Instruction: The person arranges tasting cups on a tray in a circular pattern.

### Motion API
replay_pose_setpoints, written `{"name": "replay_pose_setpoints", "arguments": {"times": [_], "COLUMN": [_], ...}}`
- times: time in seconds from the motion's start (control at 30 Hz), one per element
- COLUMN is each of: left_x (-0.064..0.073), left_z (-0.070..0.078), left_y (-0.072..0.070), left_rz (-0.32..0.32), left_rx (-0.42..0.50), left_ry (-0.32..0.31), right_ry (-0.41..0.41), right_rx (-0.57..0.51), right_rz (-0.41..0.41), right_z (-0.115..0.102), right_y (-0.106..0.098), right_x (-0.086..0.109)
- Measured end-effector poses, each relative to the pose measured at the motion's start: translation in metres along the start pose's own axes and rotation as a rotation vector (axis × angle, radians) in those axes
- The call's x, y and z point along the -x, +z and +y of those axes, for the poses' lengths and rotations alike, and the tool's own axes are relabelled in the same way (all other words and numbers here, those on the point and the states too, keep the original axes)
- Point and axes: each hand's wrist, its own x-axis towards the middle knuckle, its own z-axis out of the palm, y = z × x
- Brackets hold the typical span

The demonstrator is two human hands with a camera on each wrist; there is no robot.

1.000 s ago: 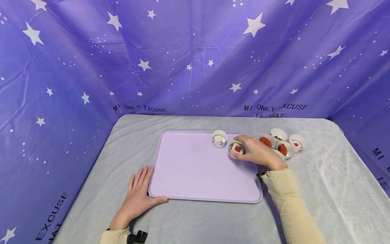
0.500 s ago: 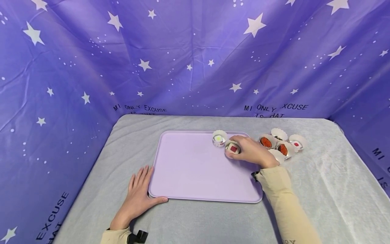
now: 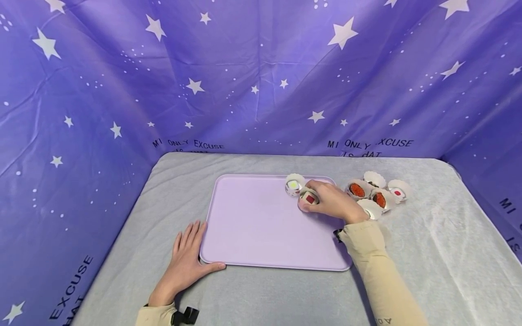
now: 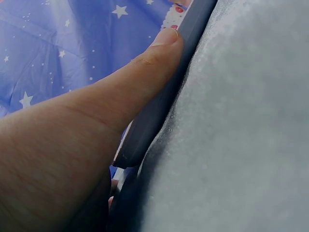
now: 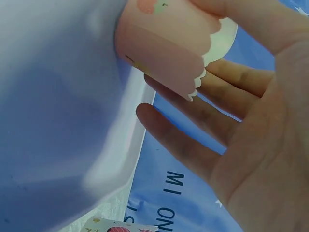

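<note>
My right hand (image 3: 332, 201) holds a pink paper baking cup (image 5: 161, 53) with a scalloped rim and a strawberry print, thumb and fingers around its sides. Inside that cup, the head view shows a white piece with a red square centre (image 3: 310, 198). Its base appears to meet the lilac tray (image 3: 257, 226) near the far right. Just beyond it stands another paper cup (image 3: 294, 186), holding a white piece with a yellow-green centre. My left hand (image 3: 185, 262) rests at the tray's front left corner, fingers straight along the left side, thumb (image 4: 149, 63) against the front edge.
Right of the tray, several paper cups cluster on the grey cloth (image 3: 440, 253). Two of them show orange-topped pieces (image 3: 356, 190), and one holds a white piece with a red centre (image 3: 397, 193). A purple star-patterned curtain (image 3: 257, 90) encloses the back and sides.
My right hand has moved left with the cup, bringing it close to the cup with the yellow-green centre. The left hand stays in place at the tray corner.
</note>
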Motion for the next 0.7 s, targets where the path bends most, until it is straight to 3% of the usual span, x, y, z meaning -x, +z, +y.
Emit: {"name": "replay_pose_setpoints", "arguments": {"times": [0.37, 0.7], "left_x": [-0.0006, -0.0001], "left_z": [-0.0001, -0.0001], "left_y": [-0.0002, -0.001], "left_rz": [-0.002, -0.006], "left_rx": [-0.005, -0.001], "left_ry": [-0.002, -0.002], "right_ry": [0.114, 0.109], "right_rx": [-0.018, -0.013], "right_rz": [-0.006, -0.007], "right_z": [-0.0032, -0.0066], "right_y": [-0.0007, -0.0081], "right_x": [0.0007, 0.0048]}}
